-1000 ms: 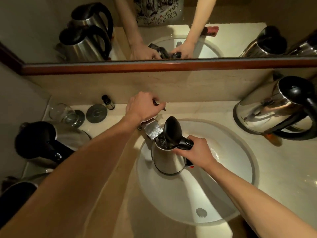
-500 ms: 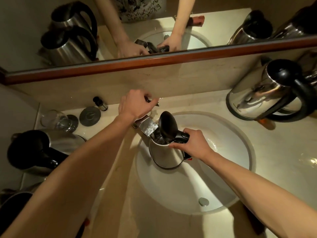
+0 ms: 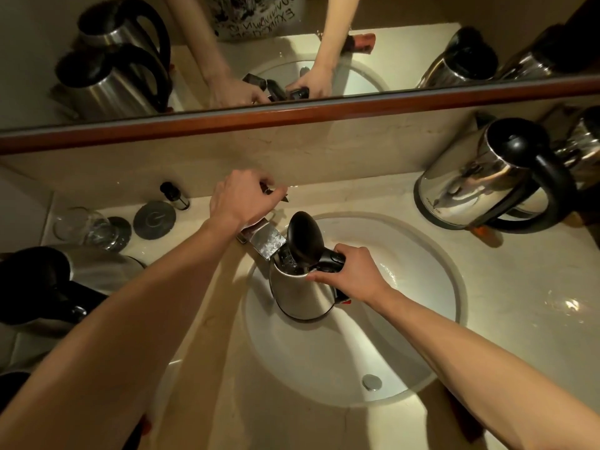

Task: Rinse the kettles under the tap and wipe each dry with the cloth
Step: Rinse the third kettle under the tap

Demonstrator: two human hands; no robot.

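A steel kettle (image 3: 300,293) with its black lid (image 3: 305,241) flipped up hangs over the white basin (image 3: 422,287), its mouth right under the flat chrome tap spout (image 3: 264,243). My right hand (image 3: 347,276) grips the kettle's black handle. My left hand (image 3: 242,198) is closed over the tap lever behind the spout. Water shows inside the kettle's mouth. No cloth shows on the counter; only the mirror reflects a reddish one.
A shiny kettle (image 3: 487,180) stands on the counter at the right, with another partly seen behind it. Two more kettles (image 3: 55,280) sit at the left edge. A glass (image 3: 86,227), a round grey disc (image 3: 154,219) and a small bottle (image 3: 173,194) stand back left.
The view has shifted a little and tilted; both hands, the kettle and the tap keep their places relative to each other.
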